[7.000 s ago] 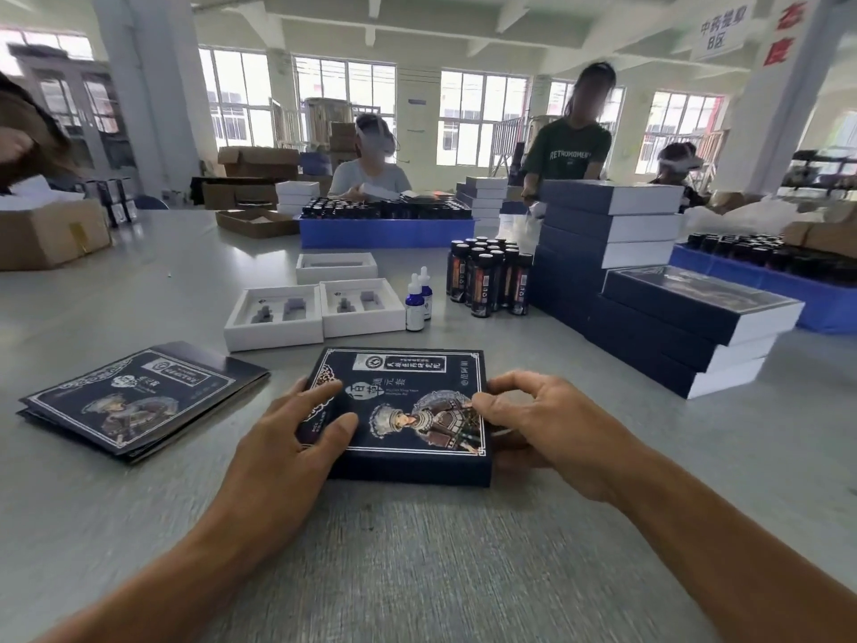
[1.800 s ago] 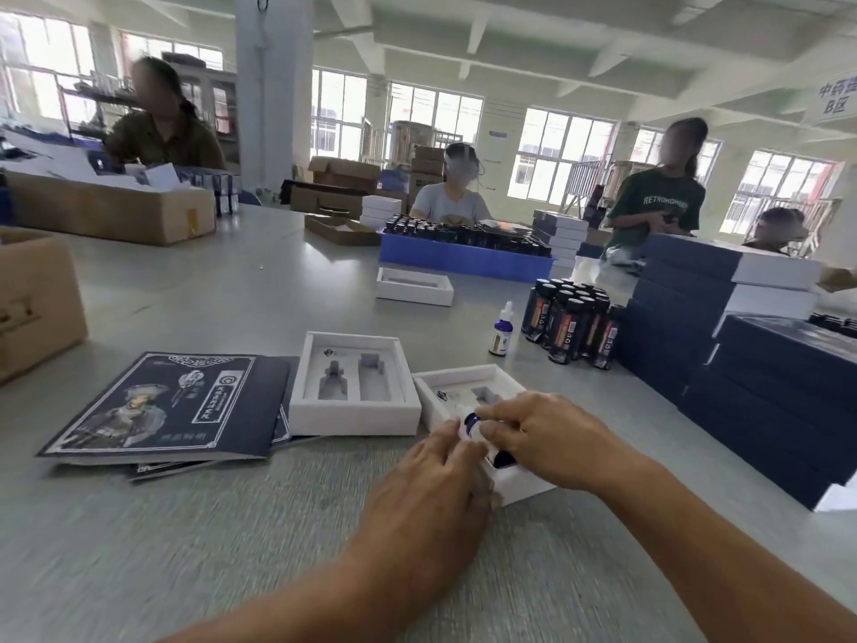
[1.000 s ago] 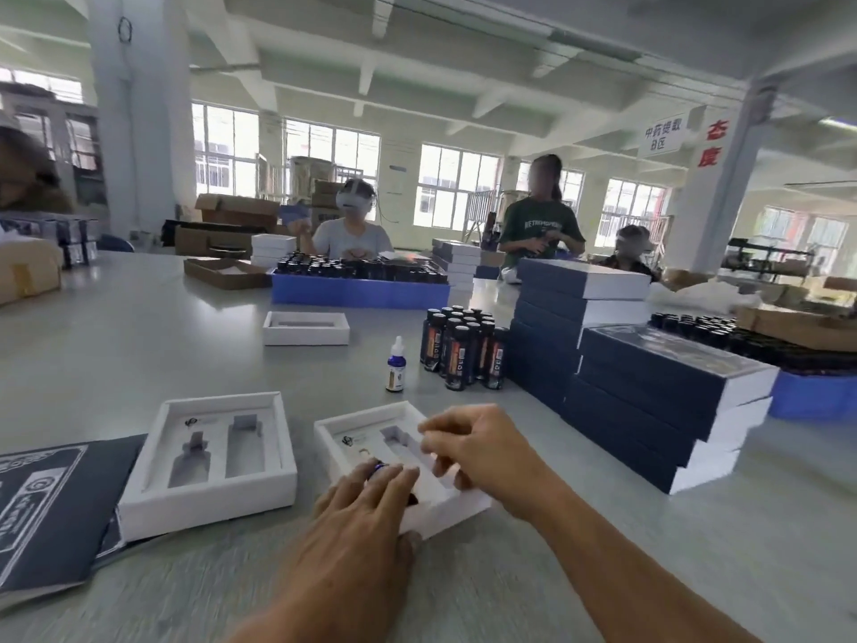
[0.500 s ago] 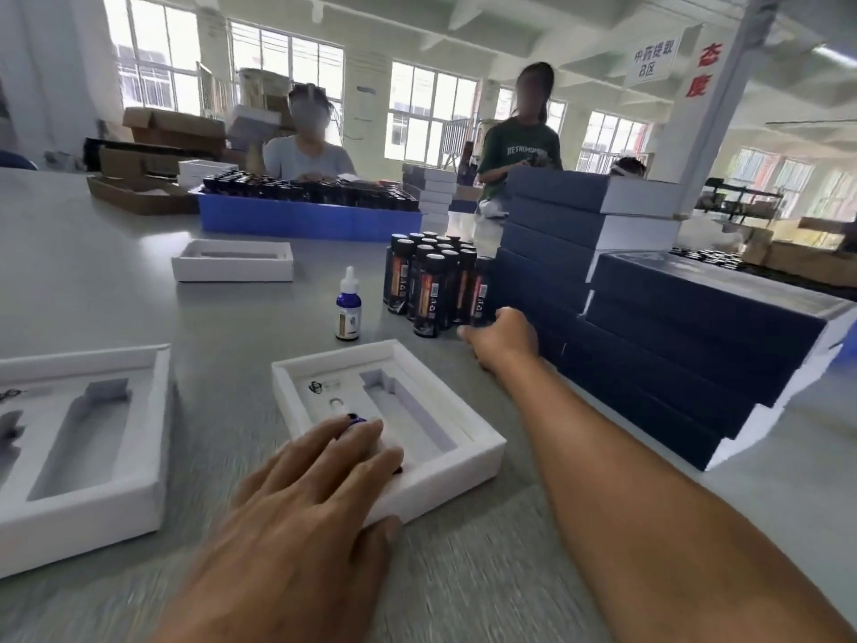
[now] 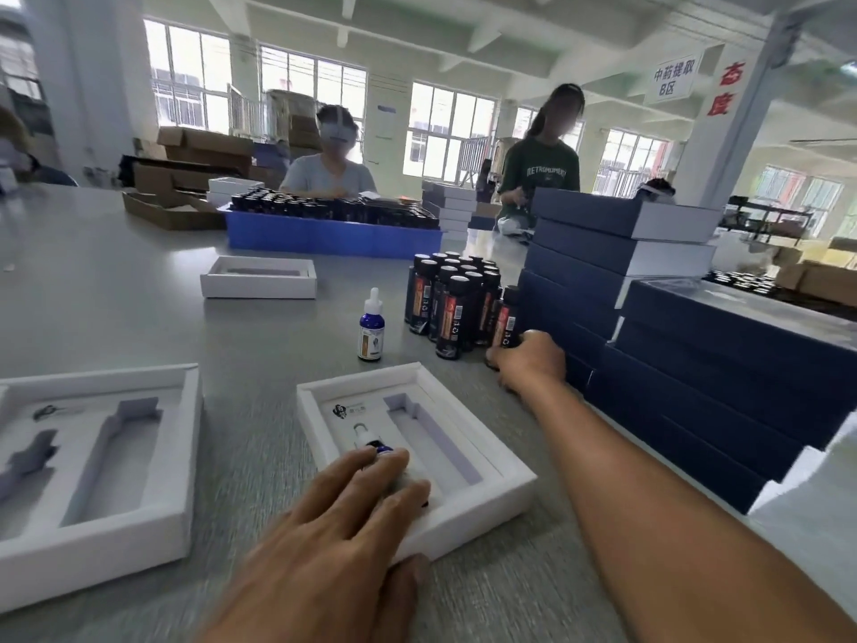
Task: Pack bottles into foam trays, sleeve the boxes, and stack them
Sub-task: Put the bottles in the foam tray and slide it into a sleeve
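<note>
A grey table fills the view. On its right side stand stacks of dark blue boxes, the nearer stack lower than the one behind it. Across the table a blue crate holds many dark bottles, with two people behind it.

At the left edge lies an empty white foam tray with two cut-out slots. A second foam tray lies in front of the person, tilted a little to the table edge; its right slot is empty and a small blue dropper bottle lies in its left slot, white tip pointing away. A third white tray sits further back.

Beside the blue stacks stands a cluster of tall dark bottles with black caps. Just left of it, alone and upright, is another dropper bottle.

The left hand lies flat with straight fingers over the near tray, fingertips resting on the bottle in the slot. The right hand reaches out to the nearest dark bottle at the cluster's right edge, fingers curled round its base.
</note>
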Available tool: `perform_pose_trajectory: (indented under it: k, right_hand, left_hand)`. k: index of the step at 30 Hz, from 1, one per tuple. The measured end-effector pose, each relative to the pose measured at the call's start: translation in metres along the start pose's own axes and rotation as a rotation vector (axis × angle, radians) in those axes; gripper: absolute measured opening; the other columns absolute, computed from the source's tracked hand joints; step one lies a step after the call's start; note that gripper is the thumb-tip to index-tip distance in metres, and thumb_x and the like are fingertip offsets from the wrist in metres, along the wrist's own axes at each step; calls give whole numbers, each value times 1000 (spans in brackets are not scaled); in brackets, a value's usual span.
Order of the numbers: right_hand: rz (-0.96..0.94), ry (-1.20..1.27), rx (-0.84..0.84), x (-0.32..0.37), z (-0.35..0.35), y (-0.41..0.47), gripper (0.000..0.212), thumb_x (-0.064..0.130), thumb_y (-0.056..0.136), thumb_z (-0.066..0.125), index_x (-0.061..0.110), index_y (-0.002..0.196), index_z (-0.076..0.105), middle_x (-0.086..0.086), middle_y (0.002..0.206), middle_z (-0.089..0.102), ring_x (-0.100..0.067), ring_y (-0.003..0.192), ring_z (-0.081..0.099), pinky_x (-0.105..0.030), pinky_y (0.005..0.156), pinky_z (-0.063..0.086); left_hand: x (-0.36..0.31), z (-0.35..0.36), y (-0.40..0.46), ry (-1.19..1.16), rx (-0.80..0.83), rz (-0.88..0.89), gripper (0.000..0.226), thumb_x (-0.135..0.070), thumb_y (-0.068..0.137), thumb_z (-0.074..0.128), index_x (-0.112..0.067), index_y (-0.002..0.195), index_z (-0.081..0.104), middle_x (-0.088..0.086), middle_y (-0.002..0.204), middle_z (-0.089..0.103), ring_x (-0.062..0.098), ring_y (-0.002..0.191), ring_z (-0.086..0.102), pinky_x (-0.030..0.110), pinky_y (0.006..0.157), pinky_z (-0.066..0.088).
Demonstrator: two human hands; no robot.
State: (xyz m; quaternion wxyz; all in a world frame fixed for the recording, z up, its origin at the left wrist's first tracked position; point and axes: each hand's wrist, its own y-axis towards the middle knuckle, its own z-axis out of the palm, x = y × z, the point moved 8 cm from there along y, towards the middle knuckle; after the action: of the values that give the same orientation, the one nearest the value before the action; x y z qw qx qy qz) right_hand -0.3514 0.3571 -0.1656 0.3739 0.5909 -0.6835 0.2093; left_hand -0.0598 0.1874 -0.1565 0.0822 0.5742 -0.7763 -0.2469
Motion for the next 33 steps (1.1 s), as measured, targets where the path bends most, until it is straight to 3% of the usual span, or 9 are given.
perform_pose_trajectory:
  k: [2, 4, 6, 10, 14, 18, 27, 31, 33]
  right_hand:
    - [9, 130, 75, 0, -7, -20, 24, 23, 80, 77, 6, 94, 69, -12, 80, 73, -28, 69, 70, -39, 66, 60]
    - [-10, 243, 122, 5, -19, -45, 19, 22, 82, 75, 5, 88, 69, -12, 70, 67, -22, 52, 57, -31, 49, 48]
    - [-90, 253, 116, 18, -39, -72, 19, 26, 85, 72, 8, 82, 68, -9, 66, 63, -17, 45, 52, -25, 41, 41]
    - [-348, 185, 197, 54, -67, -137, 19, 35, 88, 70, 17, 92, 71, 0, 71, 69, -1, 49, 58, -18, 43, 46]
    - [-560, -197, 247, 71, -60, -195, 54, 46, 85, 69, 24, 133, 56, 0, 102, 70, -12, 80, 65, -26, 63, 49]
    - [-670, -546, 190, 73, -46, -221, 42, 55, 87, 61, 38, 126, 64, 1, 110, 72, -20, 94, 64, -31, 72, 50]
    - [-666, -663, 261, 69, -36, -222, 40, 58, 93, 56, 35, 124, 68, -2, 112, 53, -20, 105, 54, -39, 86, 50]
    - [-577, -469, 429, 67, -34, -218, 38, 50, 90, 65, 28, 120, 73, 7, 104, 62, -13, 96, 60, -36, 84, 52]
    - [-559, -408, 433, 60, -36, -219, 44, 50, 91, 64, 27, 128, 68, 7, 118, 60, -13, 108, 58, -37, 94, 49]
  left_hand:
    - [-3, 1, -5, -4, 65, -46, 52, -56, 82, 41, -32, 119, 69, -10, 133, 62, 16, 125, 56, 36, 82, 59]
    - [-6, -3, -7, -53, 88, -97, 55, -60, 89, 33, -38, 135, 52, -17, 149, 41, 9, 142, 31, 33, 108, 42]
    - [-6, -1, -12, -50, 103, -112, 54, -61, 94, 31, -40, 143, 36, -20, 155, 25, 6, 144, 13, 33, 117, 26]
    - [-7, -1, -14, 0, 104, -114, 53, -58, 96, 36, -38, 145, 32, -14, 156, 26, 12, 143, 14, 38, 117, 24]
    - [-7, 0, -16, 29, 74, -111, 53, -56, 96, 38, -35, 145, 35, -9, 156, 30, 16, 144, 18, 41, 114, 27]
    - [-9, -1, -17, 28, 51, -96, 55, -53, 96, 40, -34, 147, 31, -8, 156, 31, 17, 144, 19, 42, 112, 29]
    - [-8, 3, -18, -13, 38, -95, 58, -48, 96, 41, -31, 150, 28, -7, 155, 33, 18, 143, 18, 42, 111, 30]
    - [-9, 5, -17, -11, 38, -95, 57, -48, 96, 43, -31, 148, 31, -6, 154, 34, 19, 143, 19, 43, 111, 31]
    - [-9, 5, -18, -8, 44, -101, 56, -48, 95, 44, -32, 147, 31, -6, 155, 34, 19, 144, 20, 43, 111, 31]
